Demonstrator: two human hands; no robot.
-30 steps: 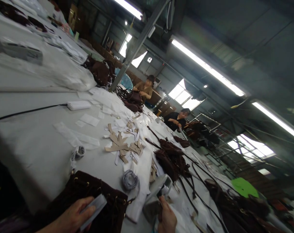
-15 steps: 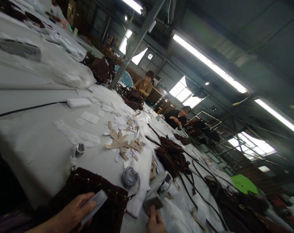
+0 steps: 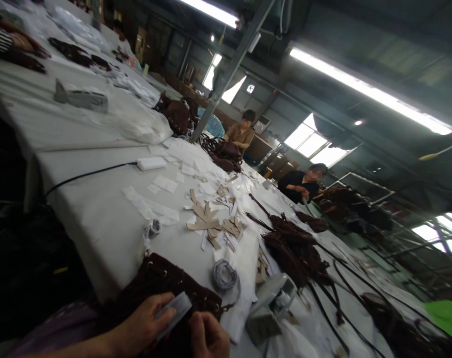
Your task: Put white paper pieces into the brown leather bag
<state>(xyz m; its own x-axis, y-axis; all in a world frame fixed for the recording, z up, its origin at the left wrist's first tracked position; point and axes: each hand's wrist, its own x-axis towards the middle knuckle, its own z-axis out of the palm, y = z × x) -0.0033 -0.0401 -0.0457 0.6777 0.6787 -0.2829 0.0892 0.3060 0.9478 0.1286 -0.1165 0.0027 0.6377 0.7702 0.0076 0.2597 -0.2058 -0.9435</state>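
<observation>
My left hand (image 3: 149,318) grips a flat, pale grey strip (image 3: 177,309) between thumb and fingers; its exact kind is unclear. Beneath it lies a dark brown drawstring bag (image 3: 166,266) with gold eyelets along its top edge. Just right of the strip, over the bag, my right hand (image 3: 209,335) is closed with thumb and fingertips pinched; whatever is in them is hidden. A grey tape dispenser (image 3: 265,323) stands on the table to the right of that hand. Beyond the bag sits a coiled grey-white roll (image 3: 225,275).
Tan and white paper strips (image 3: 211,219) are scattered mid-table. Dark brown fringed bags with long straps (image 3: 293,243) lie to the right. A white power strip (image 3: 150,163) with a black cable rests at left. A metal post (image 3: 229,74) rises beyond; two people work across the table.
My right hand has moved left from the tape dispenser to beside the strip over the bag. My left hand still holds the strip. The view has turned left.
</observation>
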